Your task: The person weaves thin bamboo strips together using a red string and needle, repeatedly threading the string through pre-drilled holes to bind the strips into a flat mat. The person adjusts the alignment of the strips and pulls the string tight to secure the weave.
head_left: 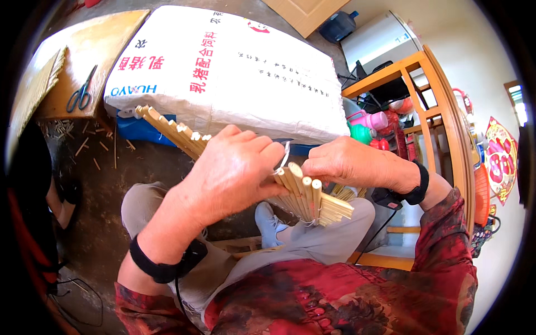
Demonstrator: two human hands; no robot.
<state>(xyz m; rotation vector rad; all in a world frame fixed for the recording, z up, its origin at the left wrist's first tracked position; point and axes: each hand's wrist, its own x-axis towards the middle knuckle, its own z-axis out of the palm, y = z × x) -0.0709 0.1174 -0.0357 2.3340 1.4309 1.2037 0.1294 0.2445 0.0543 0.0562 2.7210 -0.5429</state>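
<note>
My left hand (231, 164) is closed over a row of pale, straw-coloured stalks (301, 192), cut ends showing. A thin string binds the stalks near their right end. The row runs on to the upper left, where more stalk ends (173, 131) stick out beyond my knuckles. A short piece of white string (286, 155) rises beside my left fingertips. Just right of it, my right hand (352, 162) is closed with its fingers pinched by the stalk ends; what they hold is hidden. Both wrists wear black straps.
A large white printed sack (234, 72) lies ahead of me. At the left, scissors (82, 95) and a stalk mat (39, 84) lie on a wooden board (106, 33). Stalk scraps (84, 146) litter the floor. A wooden frame (430, 111) stands at the right, near a pink jug (373, 119).
</note>
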